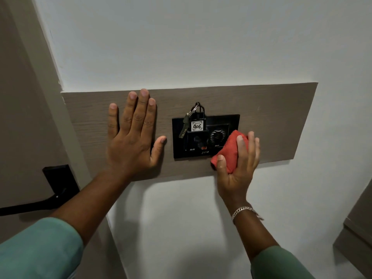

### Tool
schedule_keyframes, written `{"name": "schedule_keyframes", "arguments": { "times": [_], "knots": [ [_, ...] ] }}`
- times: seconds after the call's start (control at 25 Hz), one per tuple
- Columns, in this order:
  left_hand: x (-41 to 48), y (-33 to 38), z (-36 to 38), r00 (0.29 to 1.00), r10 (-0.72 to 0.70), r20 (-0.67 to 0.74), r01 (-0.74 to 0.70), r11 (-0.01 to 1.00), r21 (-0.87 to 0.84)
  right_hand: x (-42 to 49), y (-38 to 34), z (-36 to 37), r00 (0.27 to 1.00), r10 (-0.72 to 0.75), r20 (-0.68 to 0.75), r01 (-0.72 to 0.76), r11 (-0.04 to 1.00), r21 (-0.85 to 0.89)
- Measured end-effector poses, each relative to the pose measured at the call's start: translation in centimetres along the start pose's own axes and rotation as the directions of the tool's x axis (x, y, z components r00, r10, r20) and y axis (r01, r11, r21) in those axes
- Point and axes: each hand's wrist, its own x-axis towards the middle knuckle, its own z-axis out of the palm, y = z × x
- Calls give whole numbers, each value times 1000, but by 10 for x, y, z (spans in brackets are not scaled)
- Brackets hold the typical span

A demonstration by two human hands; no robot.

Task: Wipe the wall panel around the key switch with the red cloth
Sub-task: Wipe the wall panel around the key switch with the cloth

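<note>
Your right hand (236, 170) grips the bunched red cloth (229, 151) against the lower right corner of the black key switch (205, 135). Your left hand (131, 137) lies flat, fingers spread, empty, on the brown wall panel (271, 117) left of the switch.

Brown wood-grain wall panel (271, 109) mounted horizontally on white wall (201, 41), left end meeting door frame. Black key switch plate (233, 121) set flat in panel, centre-right. Key (183, 128) and white tag (197, 126) marked 406 hang on ring at plate's top left. Round ribbed dial (217, 136) on plate's right half. Left hand (130, 137) flat on panel, fingers spread, just left of plate. Red cloth (229, 152) bunched in right hand (238, 168), pressed over plate's lower right corner and panel's bottom edge.
</note>
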Motion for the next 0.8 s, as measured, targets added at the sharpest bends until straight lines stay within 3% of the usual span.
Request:
{"name": "schedule_keyframes", "arguments": {
  "times": [0.08,0.16,0.24,0.32,0.4,0.56,0.64,0.8],
  "knots": [
    [0,-1,-1,1000,-2,6,2,1000,6,4,-16,-2,989,101,-107,-83,984,159],
    [-1,0,-1,1000,-10,12,10,1000,3,13,-35,-3,980,105,-171,-56,962,267],
    [0,0,-1,1000,-8,15,8,1000,-9,22,-57,6,993,-73,-95,91,975,201],
    [0,-1,0,1000,0,23,0,1000,-8,23,-73,19,957,-281,69,281,960,19],
    [-1,-2,0,1000,-3,27,3,1000,-7,17,-71,24,936,-327,129,338,938,-78],
    [-1,0,0,999,-13,35,14,1000,-14,17,-67,24,997,-26,-68,28,999,32],
    [-1,-1,1,999,-8,38,9,1000,-16,22,-78,33,995,15,-97,-12,999,36],
    [-2,-2,1,1000,-4,24,5,999,-36,8,-57,25,930,-340,139,359,923,-139]
  ]
}}
